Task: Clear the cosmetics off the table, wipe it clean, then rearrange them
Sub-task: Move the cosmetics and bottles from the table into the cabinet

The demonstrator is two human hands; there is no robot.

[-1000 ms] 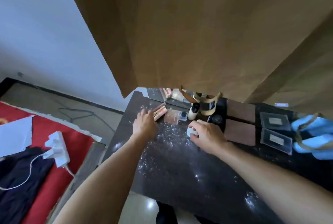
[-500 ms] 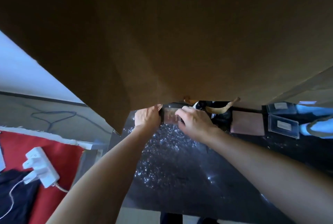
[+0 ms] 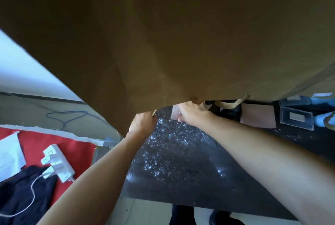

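Observation:
A large brown paper bag hangs close before the camera and hides the back of the black table. Just under the bag's lower edge my right hand grips a pale pink translucent compact. My left hand is curled at the table's left edge, its fingertips partly behind the bag; a small gold-tipped stick pokes out beside them. White powder specks cover the tabletop below both hands. Other cosmetics are hidden by the bag.
Two brown flat pads, clear plastic boxes and a blue object lie at the right. A tan bag handle hangs beside my right hand. Left of the table, a white power strip and dark clothing rest on red cloth.
The bag has come lower and closer, covering more of the table. My right hand moved from the small white item to the pink compact and took hold of it; my left hand curled up.

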